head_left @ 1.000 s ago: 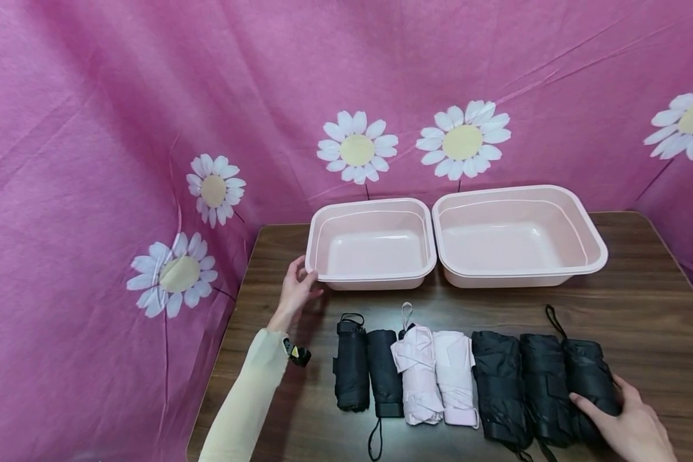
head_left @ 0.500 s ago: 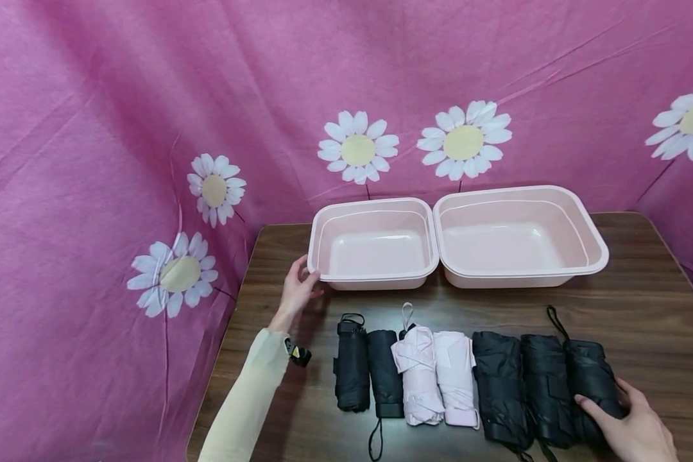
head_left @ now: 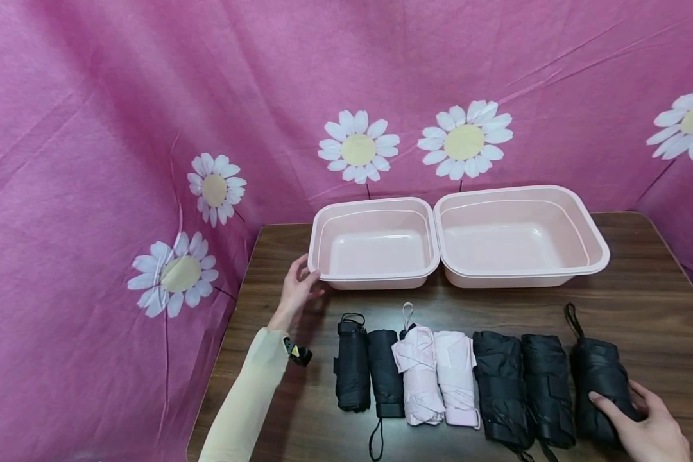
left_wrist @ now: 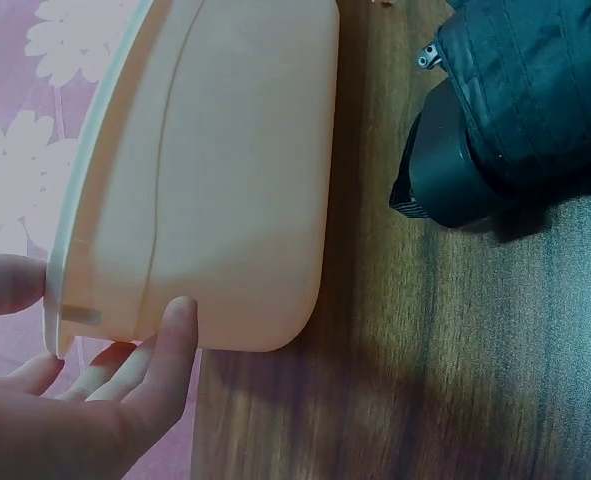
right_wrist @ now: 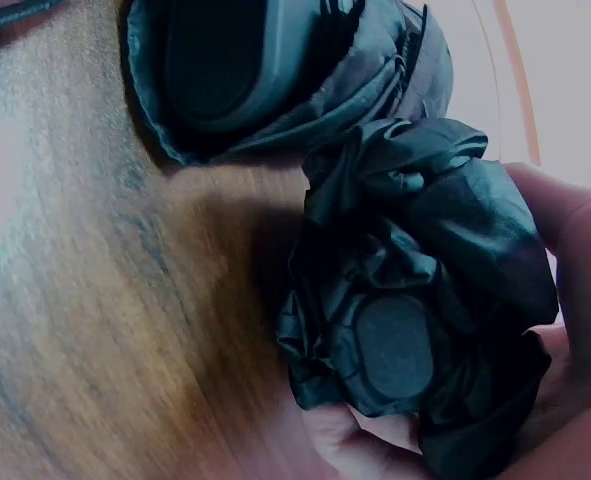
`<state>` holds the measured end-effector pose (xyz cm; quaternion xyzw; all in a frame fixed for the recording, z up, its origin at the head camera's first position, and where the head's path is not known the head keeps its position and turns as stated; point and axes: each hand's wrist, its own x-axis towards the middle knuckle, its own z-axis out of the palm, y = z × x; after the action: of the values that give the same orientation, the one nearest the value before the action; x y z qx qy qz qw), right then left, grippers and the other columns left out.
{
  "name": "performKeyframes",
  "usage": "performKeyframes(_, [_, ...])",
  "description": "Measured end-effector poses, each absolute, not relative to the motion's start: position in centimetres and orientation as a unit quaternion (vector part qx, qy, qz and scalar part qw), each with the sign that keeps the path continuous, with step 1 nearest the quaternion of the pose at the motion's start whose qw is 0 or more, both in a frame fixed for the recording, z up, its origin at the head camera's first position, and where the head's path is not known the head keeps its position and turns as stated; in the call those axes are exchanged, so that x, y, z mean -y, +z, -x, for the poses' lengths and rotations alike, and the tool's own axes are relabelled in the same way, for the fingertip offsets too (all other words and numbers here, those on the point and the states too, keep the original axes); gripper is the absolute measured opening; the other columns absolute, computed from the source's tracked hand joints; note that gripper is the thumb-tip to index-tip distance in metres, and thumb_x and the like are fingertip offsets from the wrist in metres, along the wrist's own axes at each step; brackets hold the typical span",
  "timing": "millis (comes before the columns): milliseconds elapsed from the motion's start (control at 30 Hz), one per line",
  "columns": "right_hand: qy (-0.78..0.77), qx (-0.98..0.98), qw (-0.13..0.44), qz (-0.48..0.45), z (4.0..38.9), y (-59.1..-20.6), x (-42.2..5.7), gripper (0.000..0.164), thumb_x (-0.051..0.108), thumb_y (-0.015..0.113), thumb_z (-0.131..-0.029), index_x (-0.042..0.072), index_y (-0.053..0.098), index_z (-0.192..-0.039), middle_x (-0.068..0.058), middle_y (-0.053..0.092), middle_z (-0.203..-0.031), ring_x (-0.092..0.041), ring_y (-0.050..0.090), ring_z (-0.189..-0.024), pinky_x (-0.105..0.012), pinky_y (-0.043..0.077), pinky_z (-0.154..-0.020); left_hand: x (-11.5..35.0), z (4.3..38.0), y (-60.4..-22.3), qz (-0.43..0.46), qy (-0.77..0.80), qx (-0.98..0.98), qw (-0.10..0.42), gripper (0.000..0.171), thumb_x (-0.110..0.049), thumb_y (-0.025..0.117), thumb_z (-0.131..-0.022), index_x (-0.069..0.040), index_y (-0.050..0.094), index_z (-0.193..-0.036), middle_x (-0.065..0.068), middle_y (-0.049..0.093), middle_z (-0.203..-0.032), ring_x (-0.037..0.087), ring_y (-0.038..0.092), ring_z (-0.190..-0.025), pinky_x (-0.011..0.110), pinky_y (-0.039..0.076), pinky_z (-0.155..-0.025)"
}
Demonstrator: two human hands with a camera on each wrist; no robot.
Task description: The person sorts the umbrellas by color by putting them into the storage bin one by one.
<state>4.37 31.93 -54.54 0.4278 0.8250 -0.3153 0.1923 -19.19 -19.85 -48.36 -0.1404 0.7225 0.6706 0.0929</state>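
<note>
My left hand holds the near left corner of the smaller pale pink basin; the left wrist view shows fingertips at its rim and one against its outer wall. At the right end of a row of folded umbrellas, my right hand grips a black folded umbrella from the right side. Its wrist loop points away from me, and in the right wrist view fingers wrap round its bunched fabric. A gap separates it from the neighbouring black umbrella.
Left along the row lie another black umbrella, a white one, a pale pink one and two slimmer black ones, one at the left end. A larger pink basin stands right of the smaller one, before a pink daisy-print cloth.
My right hand has shifted the rightmost black umbrella to the right, away from its neighbour. My left hand stays at the smaller basin's corner.
</note>
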Motion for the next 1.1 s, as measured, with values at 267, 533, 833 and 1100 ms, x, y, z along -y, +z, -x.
performKeyframes(267, [-0.330, -0.805, 0.182, -0.459, -4.4, -53.4, -32.1, 0.103, 0.066, 0.047, -0.087, -0.001, 0.004, -0.152, -0.038, 0.029, -0.144, -0.055, 0.030, -0.127, -0.066, 0.031, -0.102, 20.1, 19.3, -48.1, 0.134, 0.673, -0.719, 0.110, 0.057, -0.007, 0.054, -0.096, -0.024, 0.034, -0.147, 0.020, 0.046, -0.143, 0.017, 0.062, -0.096, 0.039, 0.058, -0.080])
performKeyframes(533, [-0.391, -0.760, 0.114, -0.506, -4.0, -52.2, -31.6, 0.094, 0.061, 0.047, -0.089, 0.007, 0.006, -0.154, -0.032, 0.022, -0.152, -0.052, 0.029, -0.132, -0.063, 0.033, -0.104, 20.2, 19.2, -47.8, 0.132, 0.673, -0.717, 0.121, 0.056, -0.007, 0.054, -0.097, -0.023, 0.035, -0.147, 0.018, 0.046, -0.144, 0.020, 0.061, -0.100, 0.042, 0.057, -0.083])
performKeyframes(833, [-0.524, -0.684, 0.019, -0.508, -3.7, -50.3, -31.5, 0.076, 0.043, 0.054, -0.094, 0.034, 0.009, -0.154, -0.003, 0.037, -0.154, 0.006, 0.053, -0.115, -0.011, 0.049, -0.073, 20.2, 19.4, -48.0, 0.142, 0.664, -0.724, 0.122, 0.055, -0.010, 0.056, -0.096, -0.025, 0.037, -0.145, 0.017, 0.050, -0.141, 0.017, 0.064, -0.095, 0.035, 0.058, -0.078])
performKeyframes(1100, [-0.791, -0.500, -0.162, -0.313, -3.2, -49.6, -31.8, 0.054, 0.001, 0.052, -0.096, 0.026, 0.041, -0.142, 0.021, 0.060, -0.103, 0.006, 0.064, -0.077, -0.014, 0.051, -0.055, 19.9, 19.4, -47.8, 0.135, 0.640, -0.748, 0.108, 0.058, -0.008, 0.058, -0.094, -0.022, 0.036, -0.147, 0.019, 0.050, -0.139, 0.023, 0.062, -0.102, 0.052, 0.053, -0.090])
